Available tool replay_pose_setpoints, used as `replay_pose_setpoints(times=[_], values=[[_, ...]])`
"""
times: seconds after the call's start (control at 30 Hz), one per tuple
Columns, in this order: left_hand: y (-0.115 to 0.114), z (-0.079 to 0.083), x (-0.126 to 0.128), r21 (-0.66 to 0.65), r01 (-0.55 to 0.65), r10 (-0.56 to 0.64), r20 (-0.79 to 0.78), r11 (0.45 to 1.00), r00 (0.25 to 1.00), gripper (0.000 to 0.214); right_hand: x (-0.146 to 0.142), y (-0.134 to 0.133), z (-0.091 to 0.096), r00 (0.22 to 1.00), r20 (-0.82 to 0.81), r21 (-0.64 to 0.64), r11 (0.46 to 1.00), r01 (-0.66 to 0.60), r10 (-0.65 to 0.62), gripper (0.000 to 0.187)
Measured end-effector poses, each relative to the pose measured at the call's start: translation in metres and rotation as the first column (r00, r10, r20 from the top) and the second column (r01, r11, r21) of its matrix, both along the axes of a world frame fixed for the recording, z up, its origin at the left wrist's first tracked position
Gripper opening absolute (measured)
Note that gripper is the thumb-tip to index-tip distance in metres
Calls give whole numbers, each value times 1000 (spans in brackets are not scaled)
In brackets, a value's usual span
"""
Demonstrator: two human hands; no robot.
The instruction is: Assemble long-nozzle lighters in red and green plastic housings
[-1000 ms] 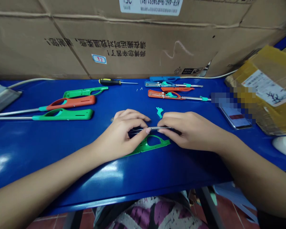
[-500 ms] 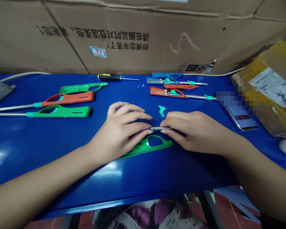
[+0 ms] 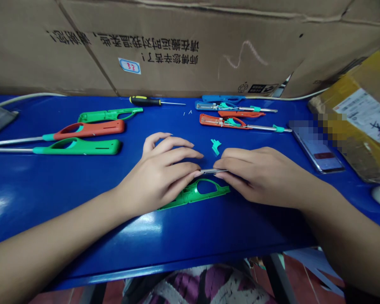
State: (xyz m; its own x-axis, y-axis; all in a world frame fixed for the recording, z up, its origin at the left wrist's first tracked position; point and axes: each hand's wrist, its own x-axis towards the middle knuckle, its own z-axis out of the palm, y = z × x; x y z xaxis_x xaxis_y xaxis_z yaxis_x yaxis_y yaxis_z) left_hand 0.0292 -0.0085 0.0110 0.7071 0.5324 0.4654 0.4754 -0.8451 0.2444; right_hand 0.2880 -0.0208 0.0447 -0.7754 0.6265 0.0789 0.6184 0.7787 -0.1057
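Between my hands lies a short visible stretch of a slim silver metal tube (image 3: 210, 171). My left hand (image 3: 164, 169) pinches its left end with thumb and index finger, the other fingers spread above. The thumb and fingers of my right hand (image 3: 259, 175) close on its right end, and much of the tube is hidden there. Just below, a green lighter shell half (image 3: 193, 195) rests on the table, partly covered by my left hand. A small teal plastic trigger (image 3: 215, 147) lies beyond the tube.
At left lie an orange lighter (image 3: 91, 130), a green lighter (image 3: 82, 147) and another green shell half (image 3: 104, 115). A screwdriver (image 3: 145, 101) and tiny screws (image 3: 187, 112) are behind. Opened blue (image 3: 205, 105) and orange lighters (image 3: 210, 120), a phone (image 3: 319, 152) and boxes (image 3: 364, 114) stand farther off.
The metal tube has turned slightly about its length; the dark hole on it no longer shows. Both hands keep nearly the same place and grip.
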Motion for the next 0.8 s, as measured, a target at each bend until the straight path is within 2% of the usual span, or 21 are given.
replay_pose_setpoints(times=[0.3, 0.5, 0.67, 0.8], values=[[0, 0, 0, -24, 21, -20, 7, 1000, 1000, 13, 0, 1, -1, 1000, -27, -30, 999, -15, 15, 32], [-2, -1, 5, -65, 32, -29, 32, 997, 999, 14, 2, 4, 0, 997, -73, -177, 984, 12, -25, 21], [-5, 4, 12, -89, 44, -40, 48, 995, 998, 16, 6, 7, 7, 987, -151, -337, 941, -3, -51, 12], [-5, 5, 16, -153, 66, -60, 46, 986, 997, 16, 9, 8, 10, 982, -180, -402, 915, -22, -56, 10]])
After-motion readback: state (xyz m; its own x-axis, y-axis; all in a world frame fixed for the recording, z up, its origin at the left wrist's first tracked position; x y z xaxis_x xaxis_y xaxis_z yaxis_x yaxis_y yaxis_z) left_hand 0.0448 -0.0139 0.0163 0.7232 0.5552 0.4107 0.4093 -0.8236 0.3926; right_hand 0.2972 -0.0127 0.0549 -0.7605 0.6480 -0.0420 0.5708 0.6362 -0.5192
